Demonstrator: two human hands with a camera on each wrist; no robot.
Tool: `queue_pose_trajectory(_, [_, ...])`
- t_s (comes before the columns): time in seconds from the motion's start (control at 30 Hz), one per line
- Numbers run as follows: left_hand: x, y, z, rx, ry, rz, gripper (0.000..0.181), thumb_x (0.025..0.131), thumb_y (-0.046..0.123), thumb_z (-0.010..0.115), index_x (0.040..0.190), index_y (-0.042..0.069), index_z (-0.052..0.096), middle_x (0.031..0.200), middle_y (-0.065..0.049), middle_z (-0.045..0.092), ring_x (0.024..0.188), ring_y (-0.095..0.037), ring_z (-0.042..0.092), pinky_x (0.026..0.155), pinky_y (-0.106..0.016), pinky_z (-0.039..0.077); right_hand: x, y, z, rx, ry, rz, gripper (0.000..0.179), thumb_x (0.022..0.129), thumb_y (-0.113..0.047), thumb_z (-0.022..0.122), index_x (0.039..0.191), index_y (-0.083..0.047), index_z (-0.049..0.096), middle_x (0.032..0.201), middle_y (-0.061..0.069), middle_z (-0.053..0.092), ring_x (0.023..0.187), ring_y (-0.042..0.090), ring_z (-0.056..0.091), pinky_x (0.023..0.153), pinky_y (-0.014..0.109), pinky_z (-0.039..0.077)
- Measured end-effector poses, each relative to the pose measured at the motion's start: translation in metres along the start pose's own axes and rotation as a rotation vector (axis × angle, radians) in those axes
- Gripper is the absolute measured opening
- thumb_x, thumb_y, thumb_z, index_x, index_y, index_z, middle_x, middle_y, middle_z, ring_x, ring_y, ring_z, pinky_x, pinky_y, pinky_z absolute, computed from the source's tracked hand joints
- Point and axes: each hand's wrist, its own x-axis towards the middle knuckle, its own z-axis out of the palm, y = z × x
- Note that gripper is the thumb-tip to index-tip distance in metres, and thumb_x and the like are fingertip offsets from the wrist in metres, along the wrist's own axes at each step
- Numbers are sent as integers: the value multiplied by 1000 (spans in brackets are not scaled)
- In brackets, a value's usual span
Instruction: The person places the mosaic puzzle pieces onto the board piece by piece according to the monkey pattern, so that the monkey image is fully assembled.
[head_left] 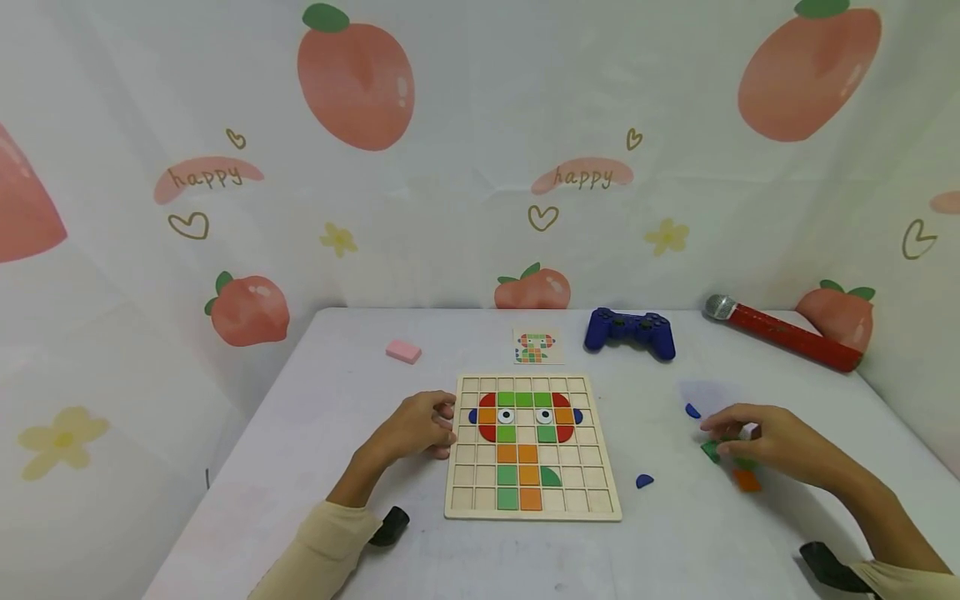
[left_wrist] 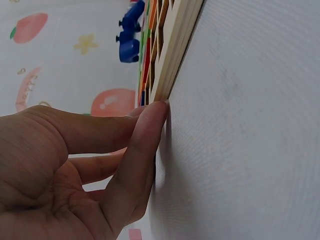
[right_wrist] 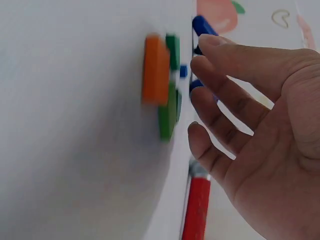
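Note:
A square wooden grid board (head_left: 600, 454) lies in the middle of the table, with red, green, orange and blue pieces and two eye pieces set in it. At its left edge, my left hand (head_left: 420, 425) pinches the rim between thumb and fingers; the left wrist view shows the fingertips against the board's side (left_wrist: 175, 55). Off to the right, my right hand (head_left: 780, 442) hovers with loosely bent fingers over loose pieces. Beneath it are an orange square tile (right_wrist: 156, 70) and several green pieces (right_wrist: 173, 52). The right wrist view shows nothing held.
Blue half-round pieces lie right of the board, one near its lower side (head_left: 644, 481), another farther back (head_left: 692, 411). Behind the board are a pattern card (head_left: 534, 356), a pink block (head_left: 403, 351), a blue game controller (head_left: 630, 330) and a red microphone (head_left: 795, 337).

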Motion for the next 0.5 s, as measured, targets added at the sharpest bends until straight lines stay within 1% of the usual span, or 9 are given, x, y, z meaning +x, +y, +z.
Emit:
queue_pose_trajectory(0.07, [0, 0, 0, -2, -2, 1, 62, 87, -10, 76, 145, -7, 56, 116, -11, 63, 79, -16, 66, 65, -30, 66, -4, 7, -3, -5, -8, 35, 29, 96, -22, 77, 122, -11, 77, 105, -3, 69, 89, 1, 54, 72, 22, 50])
queue_pose_trajectory(0.2, [0, 0, -1, 8, -3, 0, 62, 87, -10, 76, 146, -7, 56, 116, -11, 64, 79, -16, 66, 65, -30, 65, -11, 21, -7, -11, -13, 42, 28, 95, -16, 74, 122, -10, 77, 112, 0, 73, 90, -3, 54, 71, 22, 49])
queue_pose_trajectory(0.3, [0, 1, -1, 22, 0, 4, 62, 87, -9, 77, 145, -6, 56, 116, -10, 64, 79, -15, 66, 66, -29, 65, -15, 29, -8, -11, -11, 34, 30, 93, -11, 72, 123, -8, 76, 116, 4, 74, 92, -5, 54, 71, 22, 49])
queue_pose_trajectory(0.4, [-1, 1, -2, 28, 4, 7, 62, 87, -8, 77, 145, -6, 57, 115, -10, 64, 81, -15, 65, 66, -29, 65, -19, 34, -8, -17, -3, 52, 33, 92, -12, 74, 124, -9, 76, 117, 4, 74, 92, -8, 53, 71, 22, 49])
queue_pose_trajectory(0.5, [-1, 1, -1, 20, 2, 6, 62, 87, -9, 77, 145, -6, 57, 116, -10, 64, 81, -16, 65, 66, -29, 65, -21, 36, -9, -25, -10, 68, 36, 93, -16, 76, 127, -7, 74, 119, 6, 74, 91, -9, 52, 72, 24, 50])
